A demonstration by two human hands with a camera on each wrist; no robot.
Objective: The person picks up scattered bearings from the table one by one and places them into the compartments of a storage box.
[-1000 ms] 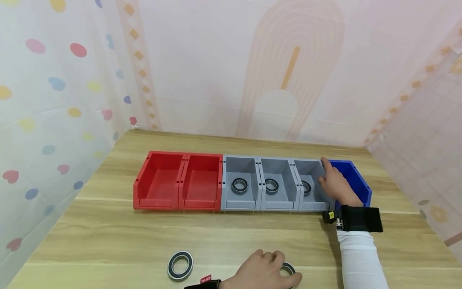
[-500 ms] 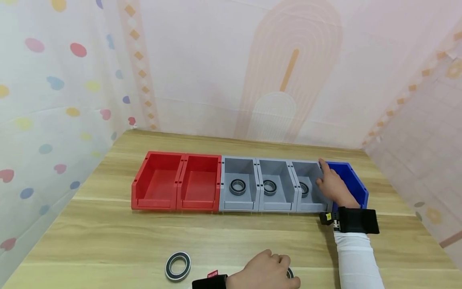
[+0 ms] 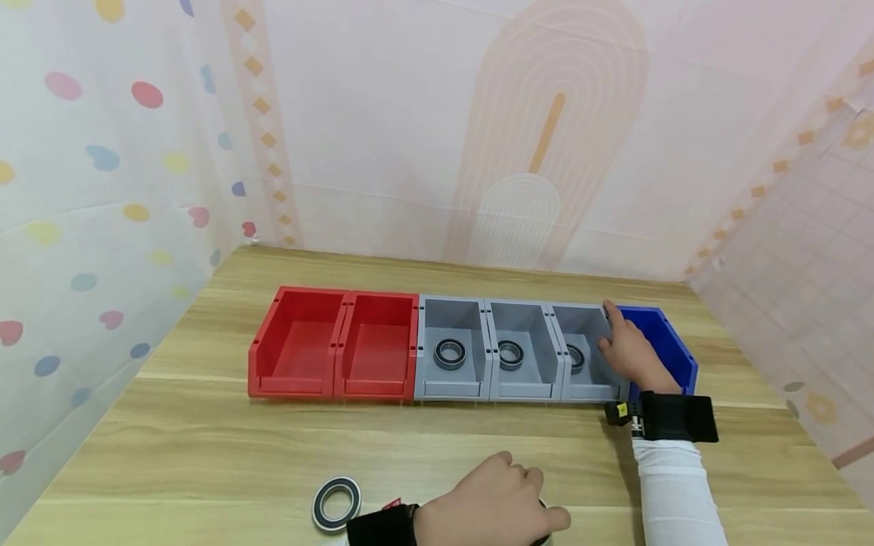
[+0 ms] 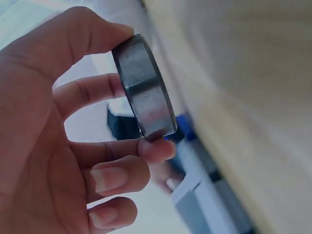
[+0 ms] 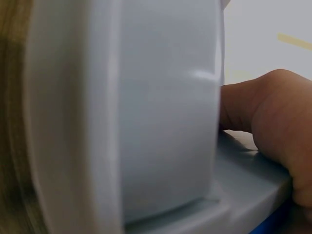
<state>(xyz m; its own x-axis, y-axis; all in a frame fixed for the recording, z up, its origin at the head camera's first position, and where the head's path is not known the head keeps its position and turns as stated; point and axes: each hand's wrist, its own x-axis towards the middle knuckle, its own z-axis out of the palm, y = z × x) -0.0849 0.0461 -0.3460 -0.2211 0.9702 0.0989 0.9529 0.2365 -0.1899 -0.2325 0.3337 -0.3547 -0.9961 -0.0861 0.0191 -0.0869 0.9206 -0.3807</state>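
Observation:
My left hand (image 3: pixel 488 504) is low in the head view and hides most of a ball bearing. In the left wrist view it pinches this bearing (image 4: pixel 144 85) on edge between thumb and fingertips, with the table behind. My right hand (image 3: pixel 631 353) grips the wall between the rightmost grey bin (image 3: pixel 595 392) and the blue bin (image 3: pixel 658 334). Its index finger points along the rim; its thumb (image 5: pixel 239 105) is over the grey side in the right wrist view. Another bearing (image 3: pixel 337 505) lies flat on the table, left of my left hand.
Two red bins (image 3: pixel 375 385) stand joined at the row's left. Three grey bins in the middle hold a left bearing (image 3: pixel 450 366), a middle bearing (image 3: pixel 510 367) and a right bearing (image 3: pixel 576 368). A patterned curtain (image 3: pixel 382 152) hangs behind the wooden table (image 3: pixel 205 455).
My left hand has closed over the bearing near the front, which showed more before, and has shifted slightly. The right hand stays at the bin wall. The view has shifted slightly.

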